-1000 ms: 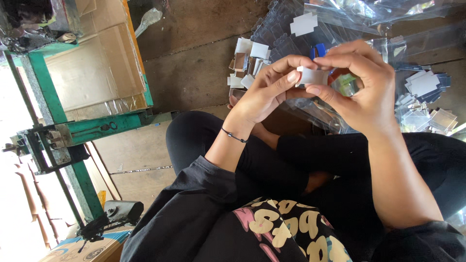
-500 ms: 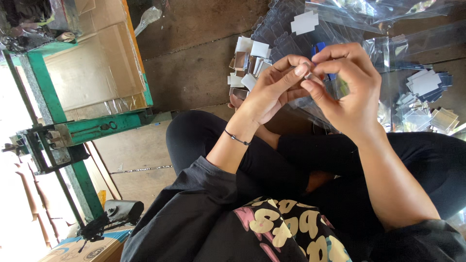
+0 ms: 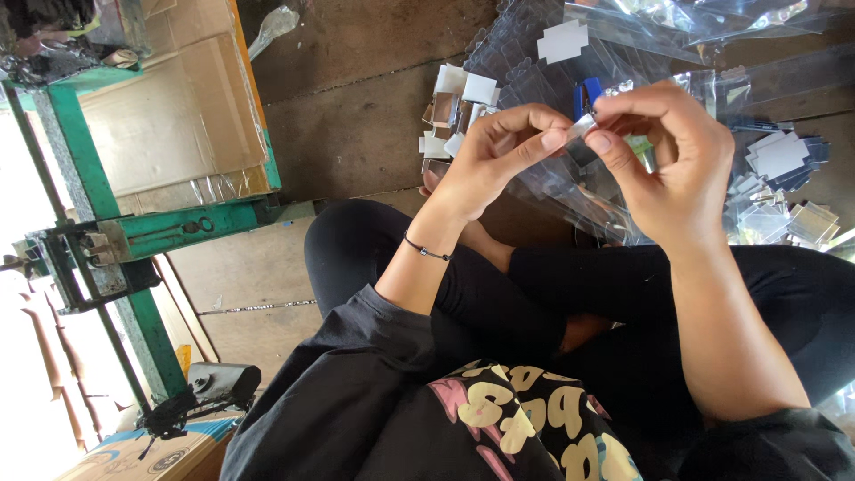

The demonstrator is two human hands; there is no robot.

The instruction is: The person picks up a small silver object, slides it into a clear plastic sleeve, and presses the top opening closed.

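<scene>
My left hand (image 3: 494, 156) and my right hand (image 3: 663, 156) meet in front of me, fingertips pinched together on a small clear plastic packet (image 3: 581, 132) with a white card end. Both hands grip it at once, thumb against forefinger. I sit cross-legged in black trousers, and the hands hover above my knees. A thin black bracelet (image 3: 426, 249) circles my left wrist. What is inside the packet is too small to tell.
Clear plastic bags (image 3: 659, 36) and several small white cards (image 3: 463, 98) lie on the brown floor ahead. More little packets (image 3: 788, 178) are heaped at the right. A green metal frame (image 3: 134, 240) with cardboard (image 3: 169, 107) stands at the left.
The hands have closed in on each other. The white piece was held wide between them; now the fingertips pinch a narrow packet, slightly lower in view.
</scene>
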